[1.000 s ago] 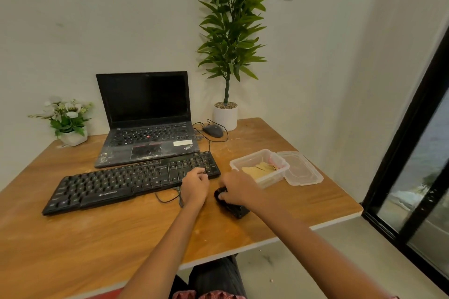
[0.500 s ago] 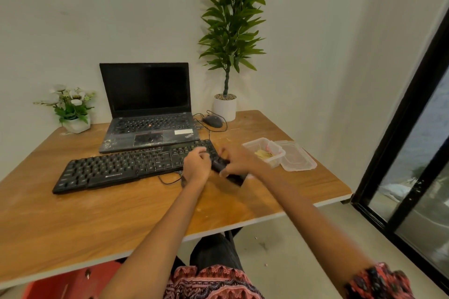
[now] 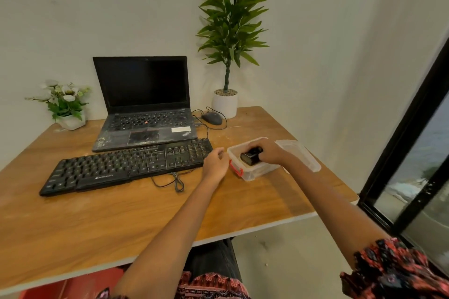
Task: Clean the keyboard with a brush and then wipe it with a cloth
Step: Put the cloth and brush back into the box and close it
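Observation:
A black keyboard (image 3: 126, 165) lies across the wooden desk (image 3: 121, 221), its cable looped in front. To its right stands a clear plastic box (image 3: 252, 172) with a red clasp. My right hand (image 3: 269, 154) is over the box, shut on a black brush (image 3: 250, 158) that sits inside the box's rim. Just left of the box, by the keyboard's right end, my left hand (image 3: 215, 165) hovers with its fingers loosely curled and holds nothing. The cloth seen earlier in the box is hidden under the brush and hand.
An open black laptop (image 3: 143, 104) stands behind the keyboard, a mouse (image 3: 211, 118) to its right. A tall potted plant (image 3: 227, 39) and a small flower pot (image 3: 66, 107) sit at the back. The box's lid (image 3: 301, 155) lies right of the box. The desk edge is near.
My right hand has carried the black brush from the desk in front of the keyboard up and right into the plastic box. My left hand has come off the keyboard's corner.

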